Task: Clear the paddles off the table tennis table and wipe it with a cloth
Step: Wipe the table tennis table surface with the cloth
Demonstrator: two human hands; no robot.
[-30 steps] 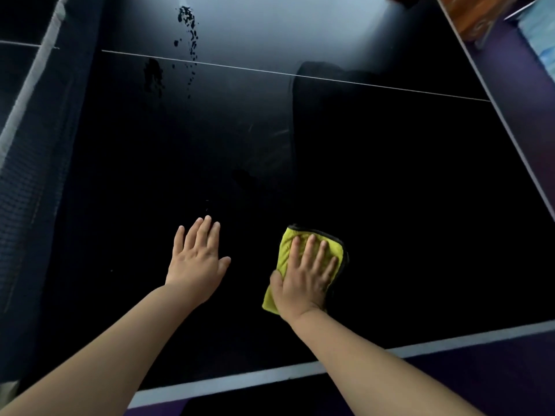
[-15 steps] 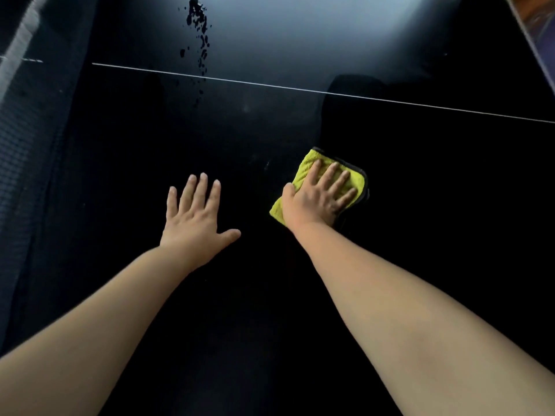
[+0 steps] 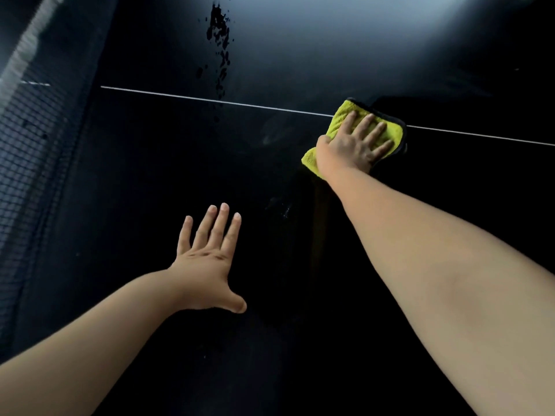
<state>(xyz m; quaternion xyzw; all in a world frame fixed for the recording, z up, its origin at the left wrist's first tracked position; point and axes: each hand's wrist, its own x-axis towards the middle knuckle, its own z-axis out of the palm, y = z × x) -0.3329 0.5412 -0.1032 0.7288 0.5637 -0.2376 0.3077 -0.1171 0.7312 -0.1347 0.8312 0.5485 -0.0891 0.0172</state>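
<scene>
1. Head view: the black table (image 3: 150, 175) fills the frame, and both hands are laid on it.
2. A net (image 3: 27, 163) is seen well off the little-finger side of the left hand (image 3: 207, 265).
3. The left hand is pressed flat, fingers straight and slightly apart, thumb splayed wide; nothing is held.
4. The right hand (image 3: 351, 145) is spread flat on the yellow cloth (image 3: 338, 118), fingers straight and a little apart, pressing rather than gripping.
5. The cloth is folded; its long axis follows the right fingers, pointing away and to the right. Its black-trimmed edge shows just beyond the fingertips.
6. Dark droplets (image 3: 220, 34) are scattered well beyond the left fingertips.
7. A thin white line (image 3: 210, 100) is crossed by the cloth under the right fingers.
</scene>
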